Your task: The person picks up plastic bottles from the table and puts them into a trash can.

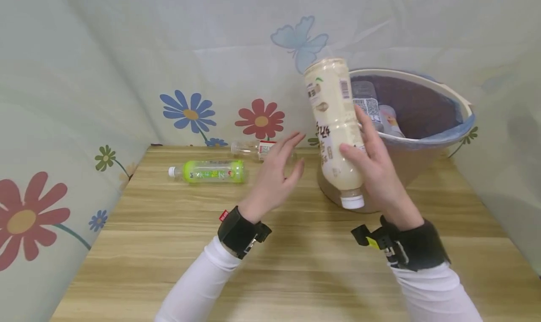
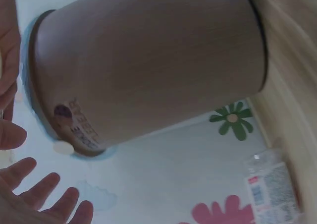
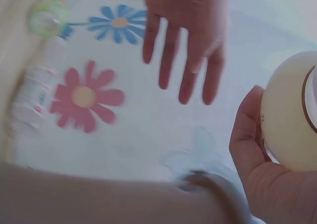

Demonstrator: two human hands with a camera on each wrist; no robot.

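A cream-coloured plastic bottle with a white cap (image 1: pixel 334 125) is gripped by my right hand (image 1: pixel 378 164), tilted cap-down in front of the bin. In the right wrist view the cream bottle (image 3: pixel 287 110) fills the right edge, thumb or finger against its side. My left hand (image 1: pixel 276 179) hovers left of it, fingers extended, holding nothing; the left wrist view shows these spread fingers (image 2: pixel 44 196). Behind the left hand lies a clear bottle with a red and white label (image 1: pixel 251 148), partly hidden. A green-labelled bottle with a white cap (image 1: pixel 213 172) lies farther left.
A brown bin (image 2: pixel 148 60) with a bluish liner over its rim (image 1: pixel 454 134) stands at the back right of the wooden table (image 1: pixel 169 256). Inside it are a dark bottle (image 1: pixel 365 99) and a pale bottle (image 1: pixel 390 120). A flower-printed curtain (image 1: pixel 236 73) hangs behind.
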